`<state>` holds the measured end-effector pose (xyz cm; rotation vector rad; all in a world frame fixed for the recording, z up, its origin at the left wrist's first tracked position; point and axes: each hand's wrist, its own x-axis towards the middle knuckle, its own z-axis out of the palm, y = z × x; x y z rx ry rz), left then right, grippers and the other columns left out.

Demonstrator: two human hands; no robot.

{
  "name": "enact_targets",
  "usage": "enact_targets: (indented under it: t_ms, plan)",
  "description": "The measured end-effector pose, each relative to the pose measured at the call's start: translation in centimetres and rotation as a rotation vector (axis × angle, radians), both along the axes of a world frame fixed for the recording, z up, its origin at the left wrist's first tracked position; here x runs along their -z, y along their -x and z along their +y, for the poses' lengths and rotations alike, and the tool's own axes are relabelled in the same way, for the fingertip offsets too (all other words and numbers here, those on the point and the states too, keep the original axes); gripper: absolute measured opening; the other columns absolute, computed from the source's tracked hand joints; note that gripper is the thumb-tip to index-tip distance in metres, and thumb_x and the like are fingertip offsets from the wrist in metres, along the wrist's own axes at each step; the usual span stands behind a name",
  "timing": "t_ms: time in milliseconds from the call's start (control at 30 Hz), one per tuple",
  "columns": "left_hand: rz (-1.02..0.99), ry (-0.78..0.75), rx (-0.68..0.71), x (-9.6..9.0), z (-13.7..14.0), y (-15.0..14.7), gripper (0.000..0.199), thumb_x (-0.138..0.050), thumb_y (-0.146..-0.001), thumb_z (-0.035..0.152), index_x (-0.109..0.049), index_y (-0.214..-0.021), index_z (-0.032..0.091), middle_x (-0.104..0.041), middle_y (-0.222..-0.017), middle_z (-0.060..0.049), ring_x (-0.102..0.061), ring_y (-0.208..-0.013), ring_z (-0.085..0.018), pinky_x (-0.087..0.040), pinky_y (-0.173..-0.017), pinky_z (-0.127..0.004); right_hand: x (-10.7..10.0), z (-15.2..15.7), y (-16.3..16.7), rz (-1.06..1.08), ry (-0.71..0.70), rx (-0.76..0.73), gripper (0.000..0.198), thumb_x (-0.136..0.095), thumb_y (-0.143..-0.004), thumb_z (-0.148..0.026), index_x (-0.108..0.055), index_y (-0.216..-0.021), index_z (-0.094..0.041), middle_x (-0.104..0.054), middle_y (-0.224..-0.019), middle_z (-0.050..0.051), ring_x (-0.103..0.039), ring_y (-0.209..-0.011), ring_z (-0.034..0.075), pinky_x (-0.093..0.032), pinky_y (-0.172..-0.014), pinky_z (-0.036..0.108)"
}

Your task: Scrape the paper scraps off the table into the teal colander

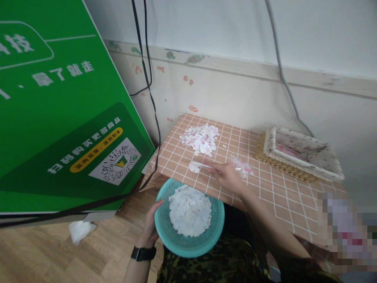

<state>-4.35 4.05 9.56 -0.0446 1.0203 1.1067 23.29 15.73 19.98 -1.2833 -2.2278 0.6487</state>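
Observation:
My left hand (153, 220) grips the left rim of a round teal plastic basket (216, 236), which is held below the table's front edge. A heap of small white paper pieces (190, 212) fills the middle of it. Over the table, my right hand (226, 177) is closed on a thin, flat white strip (203, 164), seen nearly edge-on; its kind is unclear. Just beyond the strip's tip lie a few white paper pieces (194, 167). Farther back is a larger pile of white and pinkish paper pieces (202, 137). Clear plastic with pink bits (243, 166) lies beside my right hand.
A checked brown cloth covers the table (279, 196). On its right stands a cloth-lined wicker basket (297, 157). A large green panel (73, 118) rises at left, with black cables (154, 106) hanging before it. A white bag (81, 231) lies on the floor.

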Motion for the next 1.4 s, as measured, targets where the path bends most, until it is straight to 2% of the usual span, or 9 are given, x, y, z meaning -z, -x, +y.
enact_targets:
  t_ms: [67,300,567,767,1033,1200,1300,1400]
  plan:
    - [-0.008,-0.004,0.010,0.2,0.0,0.1,0.018,-0.066,-0.071,0.024,-0.071,-0.081,0.011,-0.074,-0.075,-0.007,-0.067,-0.066,-0.020,-0.052,-0.070,-0.032,0.0,-0.4,-0.3,0.029,0.004,-0.015,0.031,-0.044,-0.090,-0.024,-0.060,-0.117,-0.025,-0.068,-0.107,0.004,-0.066,-0.087,0.019,-0.050,-0.074,0.031]
    - [0.025,-0.032,-0.007,0.0,0.0,0.0,0.016,-0.066,-0.070,0.023,-0.071,-0.080,0.011,-0.074,-0.075,-0.007,-0.067,-0.067,-0.021,-0.052,-0.071,-0.034,0.2,-2.5,-0.8,0.005,-0.078,0.138,0.033,-0.043,-0.090,-0.026,-0.058,-0.120,-0.024,-0.068,-0.105,0.005,-0.066,-0.078,0.019,-0.050,-0.069,0.031]
    - [0.039,-0.050,0.005,0.2,-0.1,0.0,0.019,-0.064,-0.072,0.025,-0.071,-0.084,0.011,-0.074,-0.079,-0.008,-0.068,-0.070,-0.022,-0.051,-0.075,-0.035,0.1,-3.8,-0.4,0.042,-0.075,0.132,0.031,-0.042,-0.091,-0.027,-0.059,-0.116,-0.022,-0.069,-0.102,0.006,-0.066,-0.076,0.018,-0.049,-0.068,0.029]
    - [0.039,-0.042,0.009,0.0,-0.1,0.0,0.020,-0.065,-0.071,0.026,-0.071,-0.083,0.011,-0.074,-0.078,-0.007,-0.068,-0.070,-0.022,-0.051,-0.075,-0.037,-0.2,-4.0,-0.6,-0.033,-0.042,0.061,0.032,-0.042,-0.091,-0.028,-0.058,-0.117,-0.020,-0.071,-0.083,0.007,-0.064,-0.063,0.017,-0.046,-0.059,0.028]
    - [0.046,-0.047,0.028,-0.1,0.0,0.0,0.019,-0.064,-0.071,0.026,-0.071,-0.082,0.011,-0.075,-0.079,-0.009,-0.068,-0.071,-0.025,-0.052,-0.075,-0.039,-1.3,-4.3,-1.1,-0.060,-0.001,0.036,0.029,-0.041,-0.091,-0.028,-0.063,-0.107,-0.018,-0.070,-0.078,0.007,-0.060,-0.058,0.015,-0.042,-0.057,0.026]
    - [0.038,-0.021,0.014,-0.6,0.0,-0.2,0.018,-0.065,-0.070,0.024,-0.072,-0.081,0.010,-0.074,-0.075,-0.009,-0.068,-0.068,-0.023,-0.053,-0.072,-0.036,-1.4,-4.2,-1.7,-0.049,0.005,0.023,0.030,-0.043,-0.090,-0.027,-0.060,-0.114,-0.020,-0.070,-0.079,0.005,-0.060,-0.060,0.015,-0.042,-0.058,0.026]
    - [0.030,-0.020,0.004,-0.7,0.0,-0.2,0.017,-0.065,-0.070,0.023,-0.072,-0.080,0.010,-0.075,-0.076,-0.008,-0.068,-0.067,-0.022,-0.053,-0.071,-0.034,-1.3,-4.1,-1.7,-0.014,-0.012,0.049,0.030,-0.043,-0.090,-0.028,-0.062,-0.111,-0.020,-0.070,-0.082,0.006,-0.060,-0.060,0.015,-0.043,-0.058,0.026]
    - [0.035,-0.018,0.028,-0.6,0.0,-0.2,0.018,-0.064,-0.071,0.024,-0.072,-0.081,0.010,-0.075,-0.076,-0.009,-0.068,-0.067,-0.022,-0.053,-0.070,-0.035,-1.4,-4.1,-1.2,-0.040,-0.019,0.034,0.029,-0.041,-0.091,-0.028,-0.063,-0.107,-0.019,-0.069,-0.074,0.005,-0.058,-0.056,0.014,-0.041,-0.056,0.025]
